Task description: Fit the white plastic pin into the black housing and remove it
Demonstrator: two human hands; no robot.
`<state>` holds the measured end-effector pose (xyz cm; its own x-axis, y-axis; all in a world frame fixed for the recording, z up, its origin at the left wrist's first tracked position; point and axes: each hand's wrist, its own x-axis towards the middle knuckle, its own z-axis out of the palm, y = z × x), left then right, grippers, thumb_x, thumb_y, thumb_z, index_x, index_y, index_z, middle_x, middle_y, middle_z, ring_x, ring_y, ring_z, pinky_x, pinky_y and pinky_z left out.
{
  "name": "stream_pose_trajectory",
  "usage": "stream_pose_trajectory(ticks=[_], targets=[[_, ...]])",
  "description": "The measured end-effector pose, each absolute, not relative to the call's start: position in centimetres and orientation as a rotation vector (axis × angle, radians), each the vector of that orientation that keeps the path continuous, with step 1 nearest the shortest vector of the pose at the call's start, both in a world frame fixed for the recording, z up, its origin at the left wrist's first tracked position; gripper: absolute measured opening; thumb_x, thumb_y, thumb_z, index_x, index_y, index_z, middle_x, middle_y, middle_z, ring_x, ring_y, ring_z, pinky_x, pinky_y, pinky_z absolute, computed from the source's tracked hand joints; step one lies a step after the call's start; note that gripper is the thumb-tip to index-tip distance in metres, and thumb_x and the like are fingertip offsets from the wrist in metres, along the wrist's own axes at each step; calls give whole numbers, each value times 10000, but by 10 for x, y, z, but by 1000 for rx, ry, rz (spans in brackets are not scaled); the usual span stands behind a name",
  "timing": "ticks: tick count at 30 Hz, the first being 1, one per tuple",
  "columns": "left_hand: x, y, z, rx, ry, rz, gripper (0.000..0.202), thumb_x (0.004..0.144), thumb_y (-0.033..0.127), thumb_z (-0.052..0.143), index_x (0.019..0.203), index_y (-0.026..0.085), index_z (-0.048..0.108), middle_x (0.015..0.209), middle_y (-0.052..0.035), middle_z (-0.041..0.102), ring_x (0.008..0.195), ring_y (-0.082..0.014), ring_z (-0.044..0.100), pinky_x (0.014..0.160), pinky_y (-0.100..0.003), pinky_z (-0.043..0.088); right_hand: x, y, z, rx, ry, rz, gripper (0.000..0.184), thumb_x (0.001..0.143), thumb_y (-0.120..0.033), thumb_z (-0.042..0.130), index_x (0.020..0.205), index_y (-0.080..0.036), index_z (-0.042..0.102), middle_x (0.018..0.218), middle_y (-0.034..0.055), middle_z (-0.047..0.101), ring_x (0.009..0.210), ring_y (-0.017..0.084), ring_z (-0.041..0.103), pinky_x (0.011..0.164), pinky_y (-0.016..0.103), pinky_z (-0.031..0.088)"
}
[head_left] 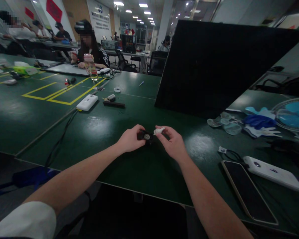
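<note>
My left hand is closed around a small black part with a round silver centre, held just above the dark green table. My right hand pinches a small white piece between thumb and fingertips, right beside the black part and touching or nearly touching it. Both hands meet at the middle of the table, near its front edge.
A phone and a white power bank lie at the right, with blue gloves and a fan behind. A large black board leans ahead. Another white power bank with a cable lies at the left. People sit at the far tables.
</note>
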<state>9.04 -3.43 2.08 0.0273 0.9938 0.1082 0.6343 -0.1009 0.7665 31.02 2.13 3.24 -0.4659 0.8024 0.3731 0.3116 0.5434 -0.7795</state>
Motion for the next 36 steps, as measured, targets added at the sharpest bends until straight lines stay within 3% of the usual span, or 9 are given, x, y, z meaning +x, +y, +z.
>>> stream_pose_trajectory(ticks=[4,16,23,27,30,33,36], targets=[[90,-35,25,1757,1630,920,437,740,321,714,1145,229,577,987,-31,723,865,-202,702,769,-348,551,309,21,32,-915,-2149,734,268,908,-373,637,1155,-284,690,1298,58,650,1226,244,585,1049,500,452],[93,-35,29,1713,1647,938,434,732,339,730,1128,234,590,965,-27,730,844,-205,704,763,-357,554,312,20,40,-832,-2076,757,218,896,-383,658,1076,-282,731,1150,61,703,1083,244,649,953,471,523],[92,-34,27,1723,1596,978,424,716,305,744,1113,231,616,979,-24,732,880,-204,704,796,-354,554,310,21,35,-887,-2250,679,186,901,-405,648,1026,-315,752,1149,41,703,1116,246,626,980,498,482],[93,-34,27,1673,1604,977,439,738,316,733,1146,228,597,986,-32,737,874,-210,708,783,-361,559,312,21,33,-940,-2177,760,333,881,-478,656,1159,-302,706,1222,62,684,1138,259,620,955,487,496],[94,-36,30,1674,1597,966,460,758,338,730,1182,236,584,1050,-44,733,936,-224,706,808,-371,564,322,35,27,-1021,-1851,944,527,916,-621,516,1288,-264,620,1251,109,673,1103,272,648,855,451,547],[92,-38,31,1706,1602,923,453,767,336,729,1188,248,585,1097,-47,726,984,-235,701,832,-377,563,337,58,18,-1019,-1512,1097,755,918,-759,182,1248,-232,610,1181,139,700,1030,279,689,769,429,572],[91,-38,30,1763,1636,869,452,777,364,725,1195,260,585,1088,-43,727,972,-235,703,820,-366,561,348,71,15,-1059,-1399,1161,810,897,-782,117,1187,-223,626,1110,147,714,973,292,698,737,453,573]])
